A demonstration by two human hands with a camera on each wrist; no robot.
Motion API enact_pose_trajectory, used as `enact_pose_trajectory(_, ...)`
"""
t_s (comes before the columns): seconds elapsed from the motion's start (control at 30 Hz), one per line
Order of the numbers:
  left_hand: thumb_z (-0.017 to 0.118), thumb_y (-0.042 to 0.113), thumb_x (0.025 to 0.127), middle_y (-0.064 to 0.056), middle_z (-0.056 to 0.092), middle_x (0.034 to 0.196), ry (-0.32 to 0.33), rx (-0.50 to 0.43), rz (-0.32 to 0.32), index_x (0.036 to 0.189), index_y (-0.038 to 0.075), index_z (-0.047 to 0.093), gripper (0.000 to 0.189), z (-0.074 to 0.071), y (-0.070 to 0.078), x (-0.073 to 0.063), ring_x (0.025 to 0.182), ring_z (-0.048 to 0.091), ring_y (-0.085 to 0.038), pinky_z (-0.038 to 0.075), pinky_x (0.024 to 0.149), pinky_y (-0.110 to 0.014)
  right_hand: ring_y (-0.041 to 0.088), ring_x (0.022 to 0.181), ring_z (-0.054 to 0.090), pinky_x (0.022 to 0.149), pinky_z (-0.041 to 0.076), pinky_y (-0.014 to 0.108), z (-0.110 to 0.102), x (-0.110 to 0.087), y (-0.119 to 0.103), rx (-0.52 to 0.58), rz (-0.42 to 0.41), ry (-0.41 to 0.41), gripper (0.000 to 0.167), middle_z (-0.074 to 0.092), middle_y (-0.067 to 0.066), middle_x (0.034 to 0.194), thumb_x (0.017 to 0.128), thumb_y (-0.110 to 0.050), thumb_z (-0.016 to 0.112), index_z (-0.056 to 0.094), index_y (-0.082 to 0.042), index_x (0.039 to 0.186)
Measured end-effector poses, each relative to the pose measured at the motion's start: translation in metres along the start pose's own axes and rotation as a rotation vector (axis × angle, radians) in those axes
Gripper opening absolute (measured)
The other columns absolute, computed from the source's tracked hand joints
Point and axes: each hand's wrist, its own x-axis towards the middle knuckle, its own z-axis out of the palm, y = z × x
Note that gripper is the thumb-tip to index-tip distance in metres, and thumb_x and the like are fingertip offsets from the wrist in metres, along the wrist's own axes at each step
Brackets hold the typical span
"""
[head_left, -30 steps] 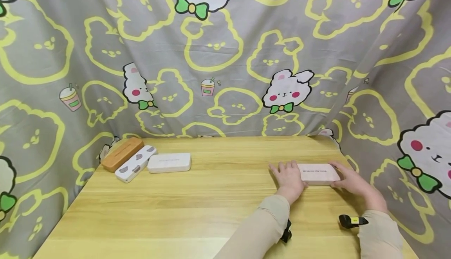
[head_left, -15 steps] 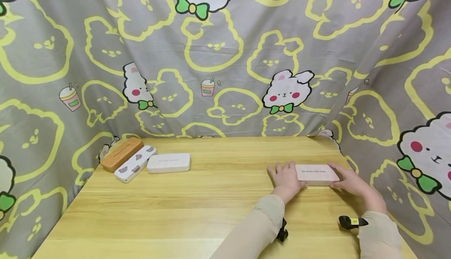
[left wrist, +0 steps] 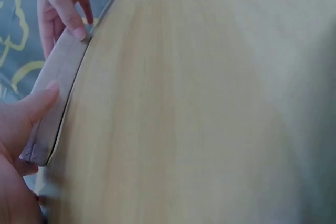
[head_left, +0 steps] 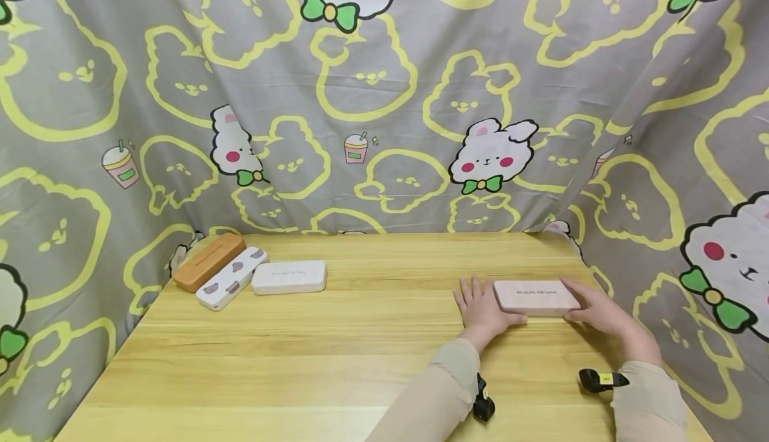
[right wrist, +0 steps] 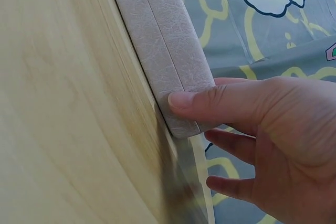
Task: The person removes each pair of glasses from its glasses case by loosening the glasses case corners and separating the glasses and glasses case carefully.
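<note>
A pale pink glasses case (head_left: 535,297) with small lettering on its lid lies closed on the right part of the table. My right hand (head_left: 603,310) pinches its right end, thumb on the near side; in the right wrist view the thumb presses close to the seam of the case (right wrist: 160,40). At the left end is my left hand (head_left: 482,310), its fingers spread straight on the table and its thumb along the near side. The left wrist view shows that thumb touching the case (left wrist: 60,72).
On the left of the wooden table (head_left: 336,362) lie a brown case (head_left: 209,263), a white case with bear prints (head_left: 231,279) and a plain white case (head_left: 290,278). A patterned curtain (head_left: 372,121) hangs along the back and sides.
My left hand has slid a little left and spread its fingers, uncovering more of the pink glasses case's left end. My right hand has stayed at the right end.
</note>
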Motion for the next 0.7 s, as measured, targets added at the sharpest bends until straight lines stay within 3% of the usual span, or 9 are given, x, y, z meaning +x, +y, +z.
enact_pose_trajectory(0.23, 0.072, 0.075, 0.064, -0.002, 0.031, 0.160, 0.030, 0.041, -0.033, 0.144, 0.036, 0.044, 0.094, 0.006, -0.001, -0.001, 0.152, 0.017, -0.026, 0.015, 0.123, -0.047, 0.063, 0.128, 0.032, 0.102, 0.027, 0.071, 0.004, 0.000, 0.000, -0.020, 0.005, 0.014, 0.085, 0.032, 0.044, 0.142, 0.077, -0.012, 0.077, 0.031, 0.013, 0.144)
enact_pose_trajectory(0.47, 0.067, 0.080, 0.064, 0.000, 0.029, 0.161, 0.049, 0.116, -0.048, 0.142, 0.039, 0.044, 0.092, 0.012, -0.003, 0.000, 0.152, 0.016, -0.025, 0.014, 0.123, -0.047, 0.062, 0.127, 0.034, 0.101, 0.030, 0.070, 0.008, 0.004, -0.001, -0.047, 0.044, 0.035, 0.091, 0.034, 0.043, 0.142, 0.077, -0.023, 0.080, 0.030, 0.012, 0.145)
enact_pose_trajectory(0.7, 0.067, 0.080, 0.063, 0.002, 0.029, 0.161, 0.047, 0.133, -0.051, 0.140, 0.040, 0.045, 0.090, 0.012, 0.003, 0.000, 0.153, 0.015, -0.024, 0.014, 0.124, -0.045, 0.062, 0.130, 0.030, 0.103, 0.026, 0.071, 0.007, 0.003, -0.003, -0.055, 0.001, 0.071, 0.091, 0.031, 0.041, 0.145, 0.076, -0.028, 0.081, 0.035, 0.010, 0.144)
